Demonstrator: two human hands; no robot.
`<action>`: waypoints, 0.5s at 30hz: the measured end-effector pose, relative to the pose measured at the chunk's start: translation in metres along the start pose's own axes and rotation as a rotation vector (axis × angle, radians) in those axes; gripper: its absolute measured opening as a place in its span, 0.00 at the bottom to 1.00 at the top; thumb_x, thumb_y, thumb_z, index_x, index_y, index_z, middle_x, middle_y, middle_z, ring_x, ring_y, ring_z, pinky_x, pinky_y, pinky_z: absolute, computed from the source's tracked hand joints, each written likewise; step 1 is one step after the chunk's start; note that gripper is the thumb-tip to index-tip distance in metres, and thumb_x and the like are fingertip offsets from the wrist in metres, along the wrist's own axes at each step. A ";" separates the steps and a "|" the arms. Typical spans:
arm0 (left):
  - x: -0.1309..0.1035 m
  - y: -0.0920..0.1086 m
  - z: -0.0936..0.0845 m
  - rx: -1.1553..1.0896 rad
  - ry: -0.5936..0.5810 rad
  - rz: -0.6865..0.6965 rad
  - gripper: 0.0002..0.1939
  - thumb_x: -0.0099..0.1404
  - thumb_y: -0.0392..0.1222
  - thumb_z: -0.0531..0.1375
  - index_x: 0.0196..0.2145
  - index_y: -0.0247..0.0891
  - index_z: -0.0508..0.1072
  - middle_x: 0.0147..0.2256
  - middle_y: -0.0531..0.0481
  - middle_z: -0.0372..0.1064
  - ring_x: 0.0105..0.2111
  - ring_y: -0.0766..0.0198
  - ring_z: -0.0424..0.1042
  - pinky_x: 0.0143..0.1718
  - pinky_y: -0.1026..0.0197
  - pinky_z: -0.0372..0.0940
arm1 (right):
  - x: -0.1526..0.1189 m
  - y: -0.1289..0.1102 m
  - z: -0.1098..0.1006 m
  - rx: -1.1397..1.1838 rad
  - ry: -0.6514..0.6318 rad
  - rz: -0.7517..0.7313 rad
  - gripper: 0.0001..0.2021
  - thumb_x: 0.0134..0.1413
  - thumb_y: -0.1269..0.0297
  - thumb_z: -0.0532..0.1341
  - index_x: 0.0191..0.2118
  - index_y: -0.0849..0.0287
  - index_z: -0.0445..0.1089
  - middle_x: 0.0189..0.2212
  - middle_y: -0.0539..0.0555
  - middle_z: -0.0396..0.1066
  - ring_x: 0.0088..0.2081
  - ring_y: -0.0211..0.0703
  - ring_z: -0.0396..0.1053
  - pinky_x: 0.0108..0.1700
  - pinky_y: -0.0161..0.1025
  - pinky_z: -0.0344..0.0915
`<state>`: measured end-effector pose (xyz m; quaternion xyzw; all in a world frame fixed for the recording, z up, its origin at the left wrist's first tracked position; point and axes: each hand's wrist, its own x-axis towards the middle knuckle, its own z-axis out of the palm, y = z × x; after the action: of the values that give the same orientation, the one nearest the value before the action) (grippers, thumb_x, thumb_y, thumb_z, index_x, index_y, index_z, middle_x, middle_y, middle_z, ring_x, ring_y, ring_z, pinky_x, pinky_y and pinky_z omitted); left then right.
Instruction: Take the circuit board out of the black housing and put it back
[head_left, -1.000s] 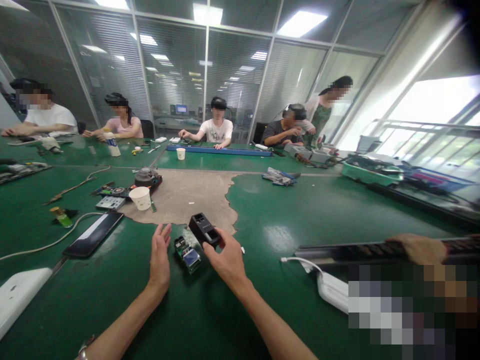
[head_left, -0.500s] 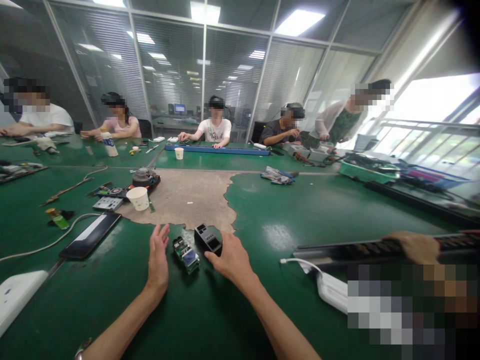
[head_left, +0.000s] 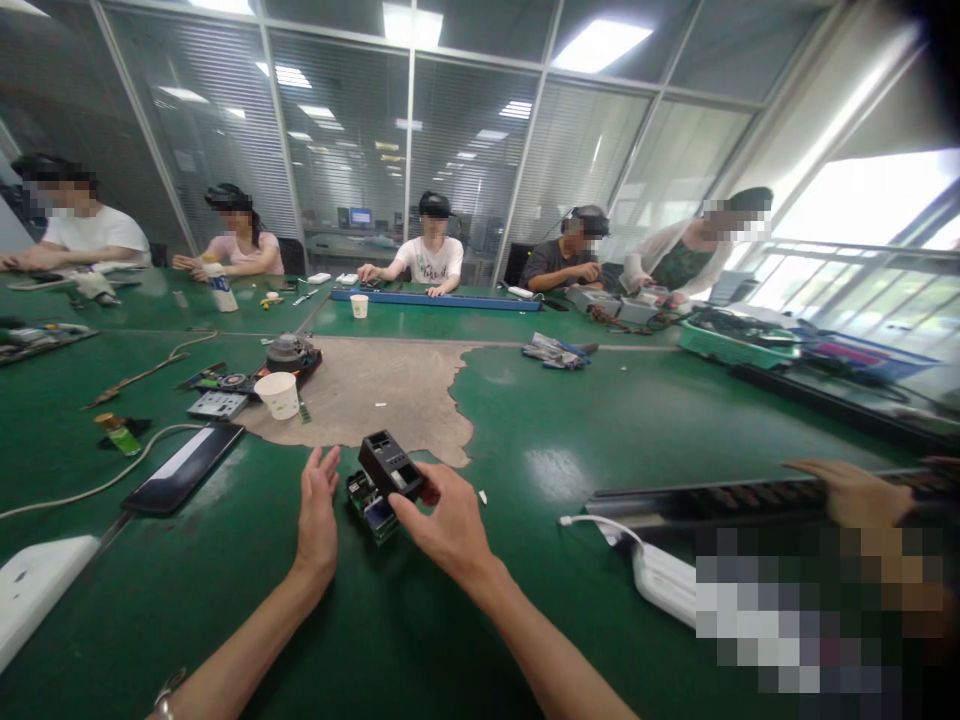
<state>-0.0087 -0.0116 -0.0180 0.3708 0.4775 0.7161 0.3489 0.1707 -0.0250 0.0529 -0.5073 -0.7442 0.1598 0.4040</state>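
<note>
Between thumb and fingers, my right hand [head_left: 448, 520] grips a black plastic housing [head_left: 390, 464] with several cut-out openings. The housing is tilted above a small circuit-board assembly [head_left: 381, 522] with a blue-grey screen, and covers part of it. Whether the two touch, I cannot tell. My left hand [head_left: 319, 515] stands on edge just left of the assembly, fingers stretched out and nothing in it.
Left lie a black phone [head_left: 184, 468], a white power strip [head_left: 45, 575] and a small green bottle [head_left: 118, 434]. Ahead stands a paper cup [head_left: 277, 395] by electronic parts. At right, a co-worker's hand [head_left: 862, 490] rests on a long black bar [head_left: 675, 497].
My right hand has lifted the black housing and brought it left over the circuit-board assembly. A small white scrap now shows on the table. My left hand has hardly moved.
</note>
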 end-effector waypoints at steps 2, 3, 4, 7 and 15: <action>-0.001 0.001 0.000 0.011 -0.003 0.011 0.28 0.70 0.57 0.45 0.63 0.43 0.56 0.61 0.41 0.60 0.63 0.58 0.57 0.64 0.48 0.47 | -0.004 -0.006 0.003 0.007 -0.015 -0.022 0.12 0.50 0.59 0.65 0.40 0.57 0.71 0.31 0.50 0.70 0.32 0.42 0.66 0.36 0.37 0.62; -0.001 0.002 0.001 0.016 -0.005 0.018 0.28 0.70 0.57 0.45 0.63 0.43 0.57 0.61 0.42 0.60 0.63 0.58 0.57 0.64 0.48 0.47 | -0.006 -0.008 0.004 0.007 -0.021 -0.030 0.12 0.50 0.58 0.65 0.40 0.57 0.71 0.31 0.51 0.70 0.33 0.42 0.66 0.37 0.37 0.63; -0.001 0.002 0.001 0.021 -0.009 0.024 0.28 0.70 0.57 0.45 0.62 0.43 0.57 0.61 0.42 0.61 0.62 0.58 0.57 0.64 0.48 0.47 | -0.007 -0.009 0.006 0.006 -0.026 -0.036 0.13 0.49 0.58 0.66 0.40 0.57 0.71 0.32 0.51 0.70 0.34 0.43 0.66 0.37 0.38 0.63; -0.002 0.001 0.001 0.031 -0.019 0.027 0.28 0.70 0.58 0.44 0.60 0.41 0.61 0.60 0.42 0.62 0.62 0.57 0.58 0.65 0.48 0.47 | -0.012 -0.010 0.011 0.005 -0.039 -0.046 0.14 0.49 0.58 0.67 0.42 0.57 0.71 0.35 0.53 0.71 0.38 0.46 0.67 0.40 0.40 0.64; -0.004 0.005 0.000 0.074 -0.073 -0.024 0.31 0.69 0.61 0.43 0.56 0.39 0.69 0.58 0.44 0.65 0.60 0.55 0.61 0.64 0.49 0.48 | -0.021 -0.009 0.023 -0.039 -0.102 -0.049 0.20 0.48 0.57 0.68 0.47 0.57 0.69 0.39 0.56 0.71 0.43 0.50 0.67 0.46 0.45 0.65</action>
<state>-0.0080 -0.0164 -0.0136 0.4036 0.4952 0.6796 0.3605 0.1511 -0.0431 0.0353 -0.4878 -0.7791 0.1611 0.3593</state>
